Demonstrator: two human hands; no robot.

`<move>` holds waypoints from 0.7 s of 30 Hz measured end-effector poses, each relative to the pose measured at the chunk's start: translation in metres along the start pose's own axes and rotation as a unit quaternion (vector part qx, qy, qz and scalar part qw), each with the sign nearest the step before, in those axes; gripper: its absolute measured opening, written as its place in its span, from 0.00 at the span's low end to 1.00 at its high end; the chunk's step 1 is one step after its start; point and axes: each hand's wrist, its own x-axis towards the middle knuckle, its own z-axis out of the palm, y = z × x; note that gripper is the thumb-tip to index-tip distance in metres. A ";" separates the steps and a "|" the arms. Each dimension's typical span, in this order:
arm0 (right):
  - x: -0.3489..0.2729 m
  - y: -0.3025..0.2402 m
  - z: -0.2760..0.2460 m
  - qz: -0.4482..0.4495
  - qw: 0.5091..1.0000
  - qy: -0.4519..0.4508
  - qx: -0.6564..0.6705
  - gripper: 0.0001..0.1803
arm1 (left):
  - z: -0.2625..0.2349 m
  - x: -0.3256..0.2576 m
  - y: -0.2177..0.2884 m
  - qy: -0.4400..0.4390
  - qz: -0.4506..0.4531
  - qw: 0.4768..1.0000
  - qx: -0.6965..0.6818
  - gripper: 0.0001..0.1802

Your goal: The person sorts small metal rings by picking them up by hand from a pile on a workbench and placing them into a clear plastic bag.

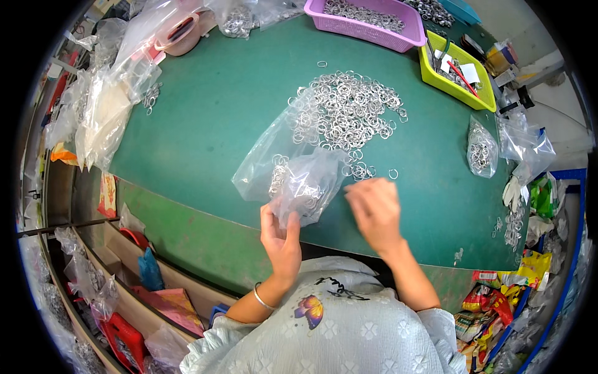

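Note:
My left hand (281, 246) grips a clear plastic bag (314, 163) by its lower side, near the table's front edge. Several metal rings show through the film of this bag. To its right, my right hand (375, 209) hovers over the table with fingers bent and blurred, so I cannot make out whether it holds anything. Just beyond both hands lies a wide heap of silvery metal rings (355, 109). A second clear bag (258, 159) lies flat between the heap and my left hand, with rings (278, 174) in or under it.
A purple basket (367, 34) of rings stands at the far edge, and a yellow-green basket (458, 93) with pliers at the far right. A small bag of rings (479, 153) lies at the right. Plastic bags (109, 112) and a pink bowl (177, 43) line the left.

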 end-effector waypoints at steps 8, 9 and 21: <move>-0.010 0.053 -0.006 0.095 0.983 -0.039 -0.150 0.05 | 0.005 0.001 0.005 0.003 -0.009 1.000 -0.001 0.17; -0.010 0.054 -0.005 0.092 0.984 -0.039 -0.149 0.05 | 0.004 0.001 0.005 0.003 -0.007 1.000 -0.001 0.17; -0.016 0.050 -0.014 0.102 0.979 -0.063 -0.166 0.09 | 0.001 0.001 0.002 0.002 -0.006 1.000 0.002 0.18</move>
